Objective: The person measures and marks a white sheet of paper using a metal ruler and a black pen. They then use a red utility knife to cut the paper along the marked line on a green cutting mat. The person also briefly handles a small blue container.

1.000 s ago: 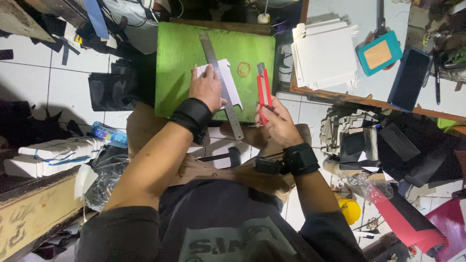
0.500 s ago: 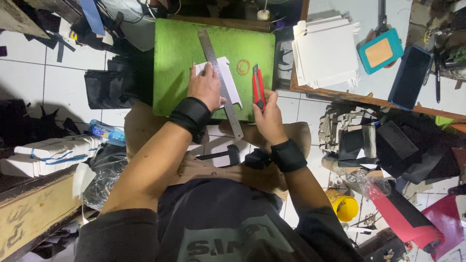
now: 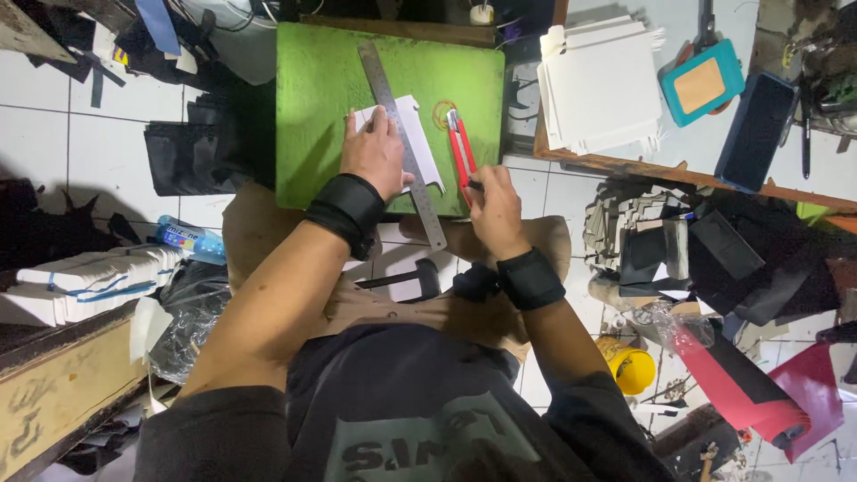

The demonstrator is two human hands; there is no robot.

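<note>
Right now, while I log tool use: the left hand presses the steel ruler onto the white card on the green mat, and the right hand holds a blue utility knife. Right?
Not quite: the utility knife in the right hand is red, not blue, as the head view shows. The left hand does press the steel ruler onto the white card on the green mat.

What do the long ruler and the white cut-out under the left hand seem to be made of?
The ruler looks like bare metal: thin, grey, dull sheen. The white cut-out looks like matte card or thin foam sheet, flat with crisp notched edges; which one is unclear. The left hand presses on both.
</note>
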